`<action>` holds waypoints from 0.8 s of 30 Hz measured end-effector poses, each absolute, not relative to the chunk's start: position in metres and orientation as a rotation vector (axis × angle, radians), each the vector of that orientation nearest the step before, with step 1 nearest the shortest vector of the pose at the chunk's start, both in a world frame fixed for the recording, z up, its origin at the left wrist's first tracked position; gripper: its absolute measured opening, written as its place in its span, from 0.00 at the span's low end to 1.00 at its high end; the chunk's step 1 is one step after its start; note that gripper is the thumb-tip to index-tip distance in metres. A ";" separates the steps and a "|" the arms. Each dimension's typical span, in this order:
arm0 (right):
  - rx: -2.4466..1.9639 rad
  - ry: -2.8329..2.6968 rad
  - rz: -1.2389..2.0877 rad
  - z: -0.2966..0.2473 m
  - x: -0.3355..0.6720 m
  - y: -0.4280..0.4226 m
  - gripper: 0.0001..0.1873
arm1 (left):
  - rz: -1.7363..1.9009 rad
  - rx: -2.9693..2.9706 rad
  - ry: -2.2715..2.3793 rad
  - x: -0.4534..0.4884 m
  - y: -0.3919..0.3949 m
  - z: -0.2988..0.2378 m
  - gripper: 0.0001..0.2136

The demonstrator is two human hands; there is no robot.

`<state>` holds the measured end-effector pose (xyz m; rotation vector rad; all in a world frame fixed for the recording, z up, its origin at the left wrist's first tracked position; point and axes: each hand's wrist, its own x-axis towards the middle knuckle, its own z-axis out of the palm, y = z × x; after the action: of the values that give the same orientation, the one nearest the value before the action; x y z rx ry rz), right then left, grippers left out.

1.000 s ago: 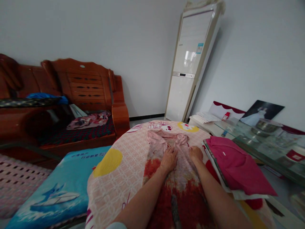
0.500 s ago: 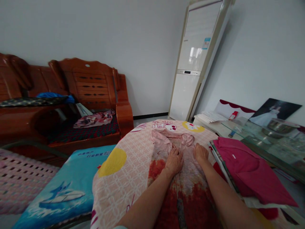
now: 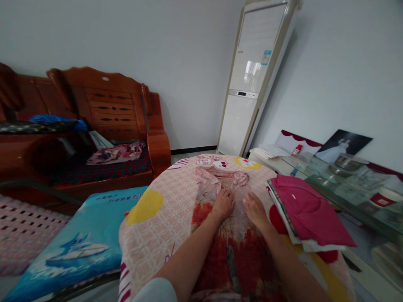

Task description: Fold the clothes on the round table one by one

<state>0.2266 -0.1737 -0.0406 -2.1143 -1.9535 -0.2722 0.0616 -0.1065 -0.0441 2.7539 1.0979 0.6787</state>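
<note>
"Where does the garment [image 3: 232,235] lie?"

"On the table [image 3: 166,230], low in the middle of the frame, collar toward the far edge."

"And the hands?"

"The left hand [image 3: 224,204] rests on it just below the collar; the right hand [image 3: 255,210] is beside that, over its right side."

"What is to the right?"

"The folded clothes [image 3: 310,212], on the table's right side. Past them, at the frame's right edge, a shelf unit [image 3: 327,188] bears a bowl [image 3: 351,162], with a photo [image 3: 349,142] behind."

"Left?"

"A cushion [image 3: 85,230], lower left, beside the table; behind it, a bench [image 3: 110,102] with a cloth [image 3: 118,152] on its seat."

"Behind the table?"

"The air conditioner [image 3: 241,117], upper right of centre."
</note>
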 end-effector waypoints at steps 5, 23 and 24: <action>-2.130 -2.033 -0.227 -0.051 0.221 -0.223 0.27 | 0.662 2.784 1.071 0.062 -0.106 -0.044 0.19; -1.599 -2.022 0.097 -0.029 0.146 -0.303 0.18 | 0.868 2.283 1.353 -0.024 -0.121 -0.035 0.12; -1.510 -2.050 0.170 -0.025 0.138 -0.310 0.16 | 0.855 2.300 1.358 -0.024 -0.120 -0.034 0.13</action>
<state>0.1381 -0.3099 -0.0251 -1.5101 -2.0495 0.1702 -0.0236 -0.1200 -0.0336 2.3004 1.3578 0.8546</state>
